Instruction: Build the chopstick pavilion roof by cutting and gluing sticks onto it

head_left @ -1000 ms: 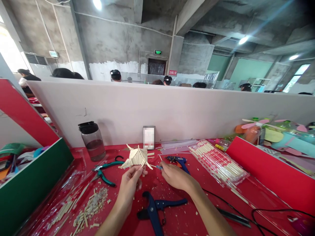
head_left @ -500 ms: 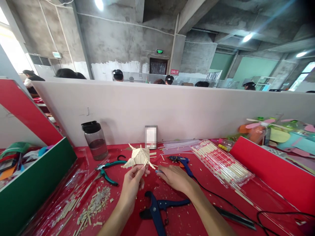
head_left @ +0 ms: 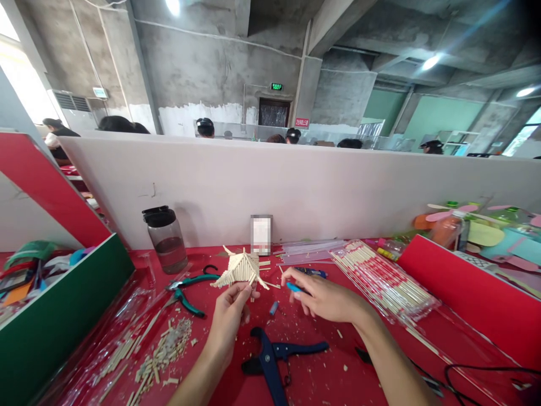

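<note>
My left hand is closed in a pinch on a short wooden stick, at the front edge of a small pagoda-like roof model built of pale sticks. Whether the fingers also touch the model is hard to tell. Right of it, my right hand is raised over the table with a slim blue pen-like thing between its fingers; most of that thing is hidden. A small blue-grey cylinder lies on the red table between the hands. Behind my right hand a blue glue gun is partly covered.
A blue ratchet cutter lies in front. Left are green-handled pliers, stick offcuts and a dark bottle. Bagged sticks and a red-walled box are on the right. A white partition stands behind.
My right hand has moved right and up with the blue pen-like thing. The small blue-grey cylinder now lies loose on the table. My left hand keeps its pinch beside the roof model.
</note>
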A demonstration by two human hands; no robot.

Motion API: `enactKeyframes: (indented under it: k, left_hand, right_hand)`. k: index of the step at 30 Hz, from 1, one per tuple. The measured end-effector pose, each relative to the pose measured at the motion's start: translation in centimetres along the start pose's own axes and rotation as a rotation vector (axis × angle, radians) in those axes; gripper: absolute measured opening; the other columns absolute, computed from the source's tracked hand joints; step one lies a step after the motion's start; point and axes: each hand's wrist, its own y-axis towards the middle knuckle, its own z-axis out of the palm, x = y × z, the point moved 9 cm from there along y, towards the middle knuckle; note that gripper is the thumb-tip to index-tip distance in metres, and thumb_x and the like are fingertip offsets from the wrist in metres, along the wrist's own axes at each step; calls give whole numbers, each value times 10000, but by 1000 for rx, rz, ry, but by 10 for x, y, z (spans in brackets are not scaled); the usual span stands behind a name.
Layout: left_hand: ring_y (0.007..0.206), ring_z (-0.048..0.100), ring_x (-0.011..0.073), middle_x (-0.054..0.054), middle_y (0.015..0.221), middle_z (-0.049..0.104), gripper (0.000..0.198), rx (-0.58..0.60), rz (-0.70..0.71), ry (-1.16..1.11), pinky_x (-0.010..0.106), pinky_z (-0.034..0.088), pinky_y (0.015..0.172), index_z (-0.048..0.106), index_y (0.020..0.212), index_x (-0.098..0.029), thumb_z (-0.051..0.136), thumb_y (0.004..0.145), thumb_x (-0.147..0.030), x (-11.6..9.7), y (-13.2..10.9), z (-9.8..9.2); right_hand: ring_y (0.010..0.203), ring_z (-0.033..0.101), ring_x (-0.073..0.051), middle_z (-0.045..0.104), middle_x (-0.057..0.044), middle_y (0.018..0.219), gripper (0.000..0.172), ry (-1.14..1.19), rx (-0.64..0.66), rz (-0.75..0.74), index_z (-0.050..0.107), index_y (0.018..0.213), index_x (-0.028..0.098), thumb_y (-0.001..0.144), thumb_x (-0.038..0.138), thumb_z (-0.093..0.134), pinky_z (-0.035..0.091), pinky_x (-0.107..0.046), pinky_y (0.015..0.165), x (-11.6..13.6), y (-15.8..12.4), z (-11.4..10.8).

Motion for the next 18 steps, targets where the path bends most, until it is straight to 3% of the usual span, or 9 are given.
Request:
enactKeyframes:
  k: [1,3,6,8,13,15,18]
  left_hand:
    - [369,351,43,14,733,703,442,1,2,-4,206,197,405,690,756,-154,771,664,-578,0,0,0]
    - [361,343,37,20,745,713,451,9,6,-13,205,200,400,692,766,-151,778,654,-579,0,1,1]
    - [358,350,33,30,763,726,451,15,11,-15,202,206,398,696,786,-146,780,659,-570,1,3,0]
    - [359,353,32,33,762,726,447,18,12,-7,200,208,400,693,777,-143,774,669,-569,2,3,0]
    - [369,359,37,38,781,734,439,10,19,-2,201,214,406,691,780,-148,761,684,-571,4,4,-1]
    - [369,359,42,39,781,738,441,2,17,3,202,219,405,691,781,-153,758,682,-577,4,4,-2]
    - [370,362,41,40,772,737,444,9,24,2,201,226,405,693,792,-150,761,682,-575,4,4,-1]
  right_hand:
    - [685,700,-155,719,-1,831,179,134,-22,-51,579,1118,248,999,237,445,525,-265,678,6,1,-4]
    - [714,712,-157,726,-31,890,198,400,-83,-141,607,1016,227,1021,356,456,558,-280,673,14,3,-12]
    - [866,729,-201,742,-93,1027,274,670,-204,-264,623,1068,232,1007,462,487,583,-340,742,21,7,-20]
    - [879,724,-212,755,-88,993,257,751,-285,-324,605,1094,247,973,470,563,576,-344,737,23,9,-22]
    - [645,649,-165,723,-33,787,264,714,-493,-306,636,1015,220,966,475,588,519,-280,587,23,16,-19]
    - [687,661,-174,721,-43,808,295,608,-548,-297,688,968,201,962,477,585,535,-286,620,27,17,-17]
    - [894,700,-209,747,-64,962,222,434,-593,-336,713,971,207,951,399,604,559,-321,798,40,15,-12]
